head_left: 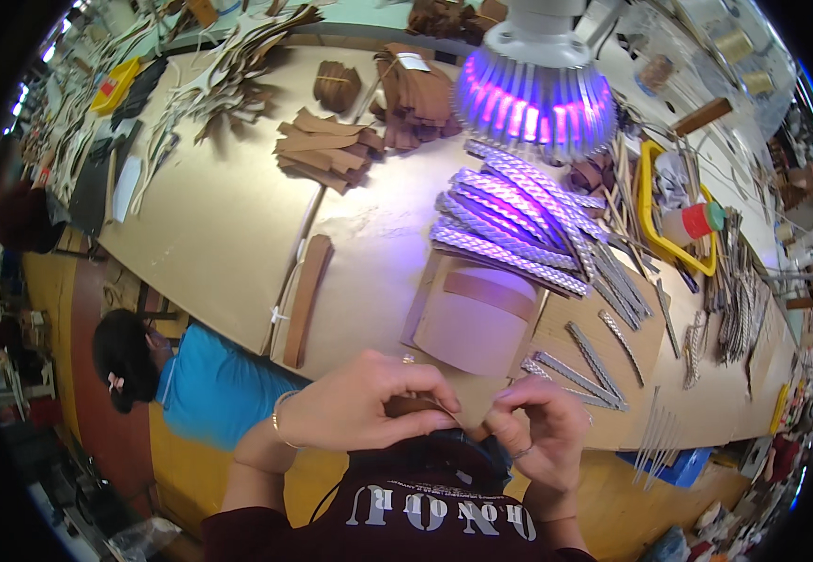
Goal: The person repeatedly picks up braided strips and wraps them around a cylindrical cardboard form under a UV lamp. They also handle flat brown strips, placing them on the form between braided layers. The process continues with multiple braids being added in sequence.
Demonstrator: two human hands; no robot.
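Both hands pinch a small brown leather piece (413, 406) at the counter (219, 225) edge, left hand (359, 403) gripping from above, right hand (539, 421) nipping its end; best kept taut, fingertips close together.

Dark maroon top with pale lettering, thin bracelet on left wrist, finger ring

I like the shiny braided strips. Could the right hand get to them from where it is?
Probably yes. The right hand is pinching a small brown piece with the left hand, but only flat leather pieces lie before the braided strips.
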